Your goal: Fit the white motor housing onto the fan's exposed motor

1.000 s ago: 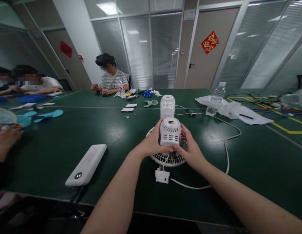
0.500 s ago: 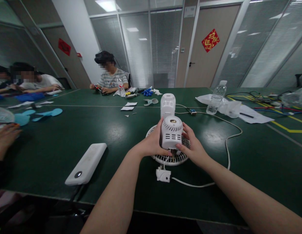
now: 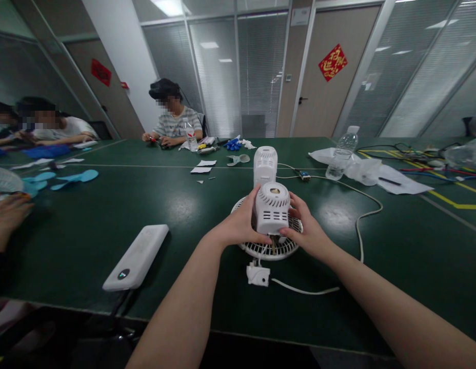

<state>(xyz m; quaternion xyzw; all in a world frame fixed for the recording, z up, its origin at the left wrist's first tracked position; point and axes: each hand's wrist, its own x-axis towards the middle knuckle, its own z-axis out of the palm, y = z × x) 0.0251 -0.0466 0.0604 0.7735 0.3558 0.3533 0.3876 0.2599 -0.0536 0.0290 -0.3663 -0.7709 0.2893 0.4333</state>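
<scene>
White power bank (image 3: 140,253), nearest, left. White block (image 3: 258,275), just before the grille (image 3: 287,249). White housing (image 3: 272,209), over the grille, clasped between left hand (image 3: 242,224) and right hand (image 3: 308,231). Second white piece (image 3: 265,163), just behind. Bottle (image 3: 341,156), beyond, right.

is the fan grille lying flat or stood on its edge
Flat: the grille lies on the green table, its round outline showing beneath the white cover, which the left hand and right hand hold.

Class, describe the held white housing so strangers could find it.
On the green table lies a round white plastic grille. Over it is the domed white plastic housing; unlike the white plastic part behind, left hand and right hand hold it.
</scene>
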